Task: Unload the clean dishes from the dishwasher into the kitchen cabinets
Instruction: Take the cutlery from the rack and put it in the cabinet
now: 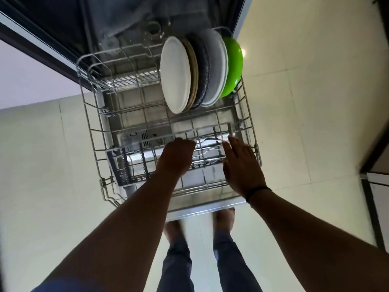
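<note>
The dishwasher's lower wire rack is pulled out below me. Several plates stand on edge at its far right: a white plate in front, darker ones behind, a green plate last. Over the rack's near part, my left hand is curled shut, and thin silver cutlery sticks out of it to the right. My right hand is open with its fingers spread, the fingertips at the far ends of that cutlery.
A dark cutlery basket sits at the rack's near left. The open dishwasher door lies under the rack, my feet just behind its edge. Pale tiled floor is on both sides, and a cabinet edge is at the right.
</note>
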